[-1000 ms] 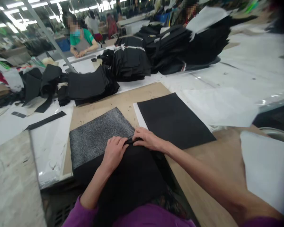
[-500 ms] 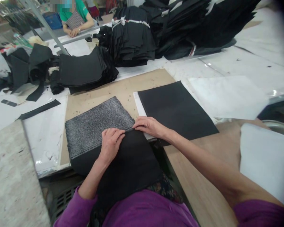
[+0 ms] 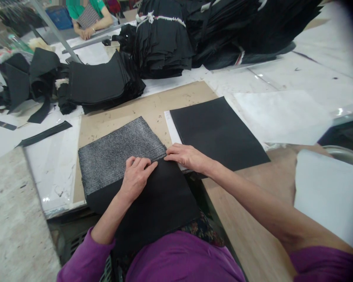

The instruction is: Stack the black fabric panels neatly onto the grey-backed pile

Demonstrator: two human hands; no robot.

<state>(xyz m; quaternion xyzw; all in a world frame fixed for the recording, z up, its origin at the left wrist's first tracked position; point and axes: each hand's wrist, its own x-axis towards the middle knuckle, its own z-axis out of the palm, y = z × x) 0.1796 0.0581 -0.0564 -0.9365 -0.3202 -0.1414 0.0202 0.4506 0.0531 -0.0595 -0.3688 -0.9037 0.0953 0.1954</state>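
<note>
A black fabric panel (image 3: 160, 199) hangs over the table's front edge toward my lap. Its upper edge lies along a grey speckled fabric piece (image 3: 117, 152), which looks like a stack with layered edges. My left hand (image 3: 137, 174) presses on the line where the two meet, thumb spread from the fingers on the black fabric. At the right end of that line, my right hand (image 3: 190, 156) pinches the black panel's edge between thumb and fingers. Just right of it lies a flat black sheet stack (image 3: 217, 131), with a white strip (image 3: 172, 127) showing along its left side.
Brown board (image 3: 153, 105) lies under the work. Behind it stand a stack of cut black pieces (image 3: 97, 84) and a tied black bundle (image 3: 164, 43). A pale slab (image 3: 14, 219) is at left, a wooden surface (image 3: 238, 211) at right. A person in green (image 3: 90, 17) sits across.
My left thumb has spread away from the fingers and slid slightly right along the edge. My right hand keeps its pinch. The whole view has shifted slightly.
</note>
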